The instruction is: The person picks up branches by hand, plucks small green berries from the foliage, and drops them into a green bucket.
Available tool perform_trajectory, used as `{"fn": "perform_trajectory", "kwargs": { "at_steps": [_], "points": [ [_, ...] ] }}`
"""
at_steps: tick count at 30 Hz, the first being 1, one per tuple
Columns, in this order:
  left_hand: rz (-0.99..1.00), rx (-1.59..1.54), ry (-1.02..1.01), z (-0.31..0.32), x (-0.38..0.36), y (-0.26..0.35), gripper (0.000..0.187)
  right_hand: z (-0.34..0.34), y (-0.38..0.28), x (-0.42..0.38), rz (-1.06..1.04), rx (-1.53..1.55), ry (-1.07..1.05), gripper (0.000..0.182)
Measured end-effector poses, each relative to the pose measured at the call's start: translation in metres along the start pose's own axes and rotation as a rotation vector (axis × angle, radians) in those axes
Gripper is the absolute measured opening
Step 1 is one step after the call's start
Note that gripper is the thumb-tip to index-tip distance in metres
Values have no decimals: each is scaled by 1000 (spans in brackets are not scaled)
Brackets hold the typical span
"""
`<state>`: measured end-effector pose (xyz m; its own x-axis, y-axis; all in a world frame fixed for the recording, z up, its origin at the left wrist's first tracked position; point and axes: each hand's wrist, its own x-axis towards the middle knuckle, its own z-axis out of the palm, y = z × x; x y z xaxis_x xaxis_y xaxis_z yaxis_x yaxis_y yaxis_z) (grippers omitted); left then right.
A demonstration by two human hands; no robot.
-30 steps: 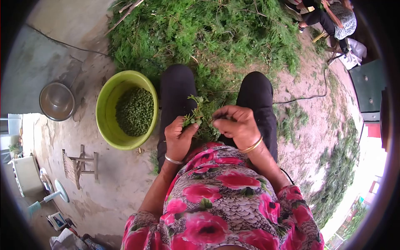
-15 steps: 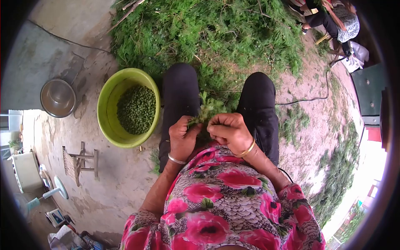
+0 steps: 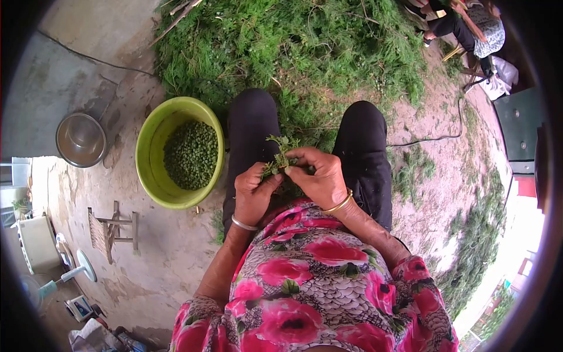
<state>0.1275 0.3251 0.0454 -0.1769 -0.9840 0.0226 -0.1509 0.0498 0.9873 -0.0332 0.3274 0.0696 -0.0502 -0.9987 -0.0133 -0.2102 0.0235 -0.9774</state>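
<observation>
A leafy green sprig (image 3: pixel 282 146) is held above my lap, between my knees. My left hand (image 3: pixel 253 192) is closed around its lower part, thumb against fingers. My right hand (image 3: pixel 324 179) pinches at the same sprig from the other side, thumb and forefinger touching its leaves; anything smaller between those fingertips is hidden. To the left of my knee stands a yellow-green basin (image 3: pixel 146 176), with many small round green fruits (image 3: pixel 190 155) lying in its bottom.
A large heap of cut green branches (image 3: pixel 281 47) spreads beyond my knees. On the left are a metal bowl (image 3: pixel 82 141) and a small wooden stool (image 3: pixel 111 230). Another person (image 3: pixel 478 35) sits at the far right. A dark cable (image 3: pixel 428 141) crosses the ground.
My right hand has moved left and turned, bringing its thumb and forefinger onto the sprig. The sprig now stands more upright and shows more clearly; my left hand has shifted only slightly.
</observation>
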Motion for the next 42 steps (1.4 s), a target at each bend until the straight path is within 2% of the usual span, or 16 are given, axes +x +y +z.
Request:
{"fn": "perform_trajectory", "kwargs": {
  "at_steps": [2, 5, 7, 11, 13, 19, 24, 27, 29, 30, 31, 33, 39, 42],
  "points": [
    [15, 17, -23, -2, 1, 1, 9, 3, 6, 1, -103, -150, -24, 27],
    [6, 119, -65, -4, 2, 1, 9, 5, 6, 3, -130, -136, -43, 25],
    [11, -22, -21, -1, 2, -8, 8, 2, 6, 6, -138, -160, -69, 21],
    [10, -29, -32, -3, 1, -7, 9, 0, 10, 7, -150, -156, -109, 16],
    [-41, 13, -104, -7, -1, -7, 12, 2, 12, 7, -166, -128, -106, 16],
    [-4, 22, -126, -7, 1, -4, 12, -1, 7, 8, -149, -171, -161, 15],
    [-12, -10, -40, -2, -1, -1, 7, -12, 0, 5, -159, -208, -197, 14],
    [5, 4, 31, -2, 2, -4, 6, -27, -10, 5, -123, -150, -317, 10],
    [12, -1, 89, -4, 4, -5, 5, -42, -28, 4, 429, 453, -395, 8],
    [-30, -65, 92, -4, 4, -4, 5, -46, -30, 5, 451, 643, -378, 11],
    [-72, -128, 94, -5, 4, -3, 5, -47, -29, 6, 452, 643, -375, 11],
    [-89, -171, 93, -2, 4, -2, 4, -47, -26, 6, 566, 916, -317, 15],
    [-87, -132, 76, -1, 3, 2, 4, -32, -14, 2, 507, 847, -271, 15],
    [-107, -222, 70, -1, 2, 4, 4, -25, -8, 2, 508, 798, -253, 14]
  ]
}}
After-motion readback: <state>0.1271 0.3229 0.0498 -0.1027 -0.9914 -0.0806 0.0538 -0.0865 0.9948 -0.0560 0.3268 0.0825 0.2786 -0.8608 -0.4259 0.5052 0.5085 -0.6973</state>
